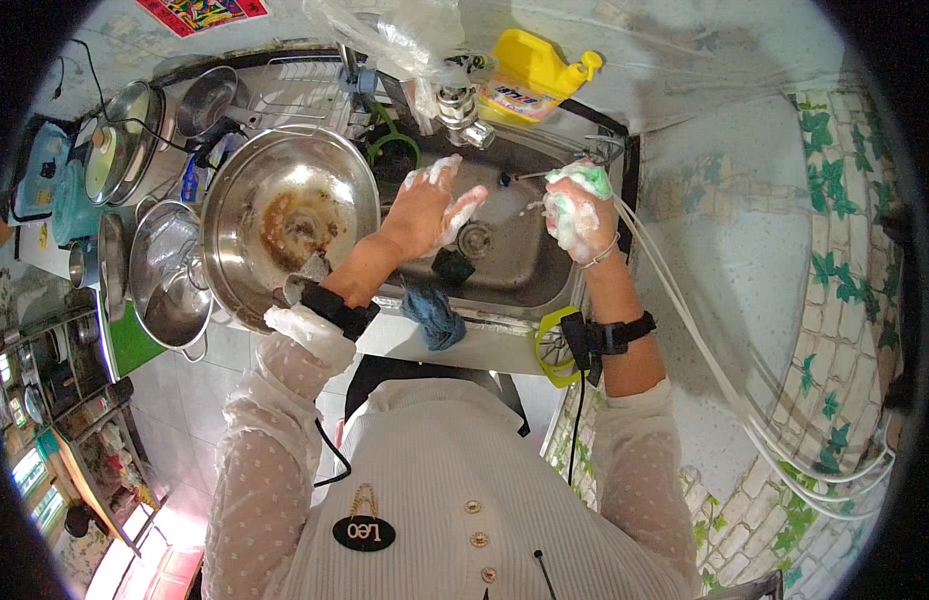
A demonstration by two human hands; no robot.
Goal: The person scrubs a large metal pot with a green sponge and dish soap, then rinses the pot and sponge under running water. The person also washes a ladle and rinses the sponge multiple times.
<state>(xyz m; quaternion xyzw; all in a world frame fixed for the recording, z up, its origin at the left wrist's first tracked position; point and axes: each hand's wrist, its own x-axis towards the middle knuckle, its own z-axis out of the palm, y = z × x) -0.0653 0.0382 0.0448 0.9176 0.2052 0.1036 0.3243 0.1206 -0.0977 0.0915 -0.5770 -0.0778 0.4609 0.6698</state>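
Observation:
My left hand (pixel 427 210) is spread above the stainless steel sink (pixel 524 277), with white foam on its fingers and nothing in its grasp. On the sink's right side, my right hand (pixel 581 214) is closed around a foamy green scrubber (pixel 596 178); suds hide much of it. A thin rod with a dark blue tip (pixel 505 179) points left from that hand; whether I hold it cannot be made out. Under my left forearm sits a large steel basin (pixel 322 165) with brown residue. A dark pad (pixel 453 265) lies by the drain (pixel 476 240).
A faucet (pixel 458 112) partly wrapped in plastic overhangs the sink. Behind it stands a yellow detergent jug (pixel 532 75). A blue cloth (pixel 433 315) drapes over the front edge. Left are a steel colander (pixel 168 262) and lidded pots (pixel 123 150). White hoses (pixel 682 315) run along the right.

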